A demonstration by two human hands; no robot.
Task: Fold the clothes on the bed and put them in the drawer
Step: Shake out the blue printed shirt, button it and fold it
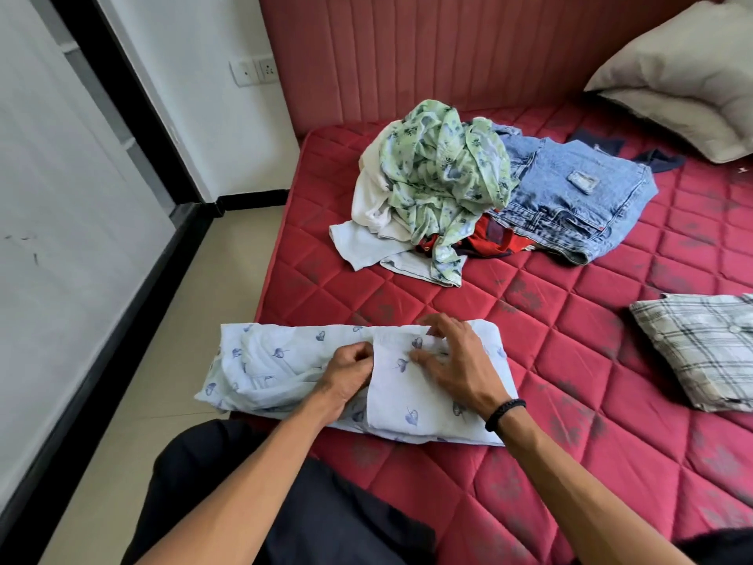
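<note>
Shirt (309, 369): pale blue, leaf-printed, partly folded, laid at the near left edge of the bed (570, 401).
Left hand (350, 373): a fold of the shirt is pinched by curled fingers.
Right hand (452, 360): fingers are spread and pressed flat on the shirt.
Pile of clothes (468, 193): heaped unfolded near the headboard.
Checked shirt (701, 348): folded, placed at the right edge.

The bed (529, 360) is red with a diamond pattern and faded dark flower shapes. The shirt (293, 360) near its edge is pale blue with little dark blue leaves. In the pile, the top cloth (440, 185) is light green with blue flowers. The jeans (570, 201) are blue. A white cloth (370, 201) and a red cloth (493, 238) peek out. The folded shirt (701, 348) is grey and white checks. The pillow (684, 75) is cream. The wristband (505, 413) is black.
</note>
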